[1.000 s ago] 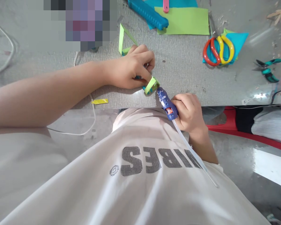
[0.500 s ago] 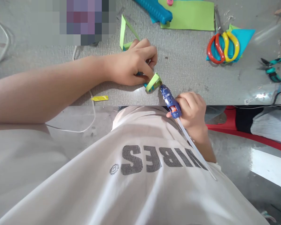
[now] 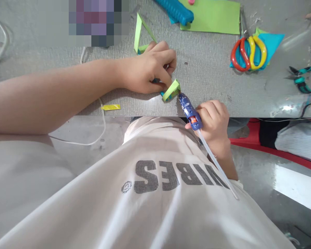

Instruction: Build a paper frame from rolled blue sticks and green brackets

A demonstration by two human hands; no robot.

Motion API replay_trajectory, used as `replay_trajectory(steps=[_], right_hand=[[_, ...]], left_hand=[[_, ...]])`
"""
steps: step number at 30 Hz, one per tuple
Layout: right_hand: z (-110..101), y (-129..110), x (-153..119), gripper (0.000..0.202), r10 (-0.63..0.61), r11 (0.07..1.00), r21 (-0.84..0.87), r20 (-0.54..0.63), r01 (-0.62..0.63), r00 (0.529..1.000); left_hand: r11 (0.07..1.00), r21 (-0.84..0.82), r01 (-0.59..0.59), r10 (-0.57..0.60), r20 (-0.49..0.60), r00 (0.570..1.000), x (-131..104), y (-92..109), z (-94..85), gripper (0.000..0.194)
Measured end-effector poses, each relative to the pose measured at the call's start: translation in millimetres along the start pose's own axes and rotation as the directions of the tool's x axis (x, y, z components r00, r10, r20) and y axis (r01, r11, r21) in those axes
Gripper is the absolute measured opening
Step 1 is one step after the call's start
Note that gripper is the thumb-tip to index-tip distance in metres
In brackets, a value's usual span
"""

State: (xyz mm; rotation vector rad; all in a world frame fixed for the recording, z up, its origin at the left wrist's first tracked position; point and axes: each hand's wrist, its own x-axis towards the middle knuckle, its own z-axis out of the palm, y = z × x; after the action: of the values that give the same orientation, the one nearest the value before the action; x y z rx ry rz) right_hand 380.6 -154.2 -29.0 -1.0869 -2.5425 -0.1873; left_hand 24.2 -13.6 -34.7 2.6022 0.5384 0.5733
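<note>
My left hand (image 3: 155, 67) pinches a folded green and blue strip (image 3: 171, 90), paper or felt, close to the table's front edge. The strip bends into a small loop on the thumb side, and another green length (image 3: 138, 33) makes an angular shape beyond my fingers. My right hand (image 3: 214, 119) is wrapped around a blue hot glue gun (image 3: 188, 107). Its nozzle meets the right end of the small loop, or sits very close to it. A long clear glue stick (image 3: 218, 164) juts from the gun's back end.
Scissors with red and yellow handles (image 3: 249, 53) lie on blue pieces (image 3: 272, 43) at the right. Beyond are a green sheet (image 3: 212, 17) and a blue ridged tool (image 3: 177, 12). Small pliers (image 3: 302, 79) rest far right. A white cable (image 3: 103, 126), tagged yellow, hangs over the edge.
The view has shifted slightly, so table items sit a little further right. Both hands keep their holds, and the glue gun's nozzle stays at the small loop.
</note>
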Motion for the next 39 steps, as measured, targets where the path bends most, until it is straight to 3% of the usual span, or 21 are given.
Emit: replay_trajectory(steps=[3,8,20,25,30,34,37,39], right_hand=[[1,1,-2,0.085,-0.026,1.0,0.005,-0.039,0.026,0.999],[-2,0,-4,0.087,0.004,1.0,0.012,0.006,-0.004,1.0],[-9,-5,1,0.074,-0.07,0.997,0.039,-0.092,0.073,0.993],[-12,-5,-2,0.074,-0.026,0.999,0.042,-0.039,0.027,0.999],[-15,-5,-6,0.065,0.013,0.996,0.085,-0.183,0.003,0.983],[-20,21,-25,0.084,0.214,0.976,0.013,-0.265,-0.219,0.94],[-24,68,-45,0.077,0.443,0.882,0.018,-0.371,-0.47,0.816],[-26,109,-58,0.07,0.576,0.787,-0.068,-0.279,-0.614,0.769]], left_hand=[[1.0,-0.002,-0.013,0.013,0.008,1.0,1,-2,1.2,0.052],[1.0,-0.012,0.002,-0.002,-0.003,1.0,2,-1,0.1,0.05],[1.0,-0.027,-0.004,0.005,0.019,1.0,1,-8,4.0,0.056],[1.0,-0.019,-0.013,0.013,0.002,1.0,1,0,-0.1,0.046],[1.0,-0.008,-0.004,0.004,0.03,1.0,0,-3,-0.6,0.047],[1.0,-0.013,-0.016,0.016,0.033,0.999,-1,-6,-1.0,0.049],[1.0,-0.014,0.01,-0.01,0.045,0.999,0,-4,-3.3,0.045],[0.999,-0.027,0.033,-0.032,0.047,0.998,0,-1,-4.5,0.04]])
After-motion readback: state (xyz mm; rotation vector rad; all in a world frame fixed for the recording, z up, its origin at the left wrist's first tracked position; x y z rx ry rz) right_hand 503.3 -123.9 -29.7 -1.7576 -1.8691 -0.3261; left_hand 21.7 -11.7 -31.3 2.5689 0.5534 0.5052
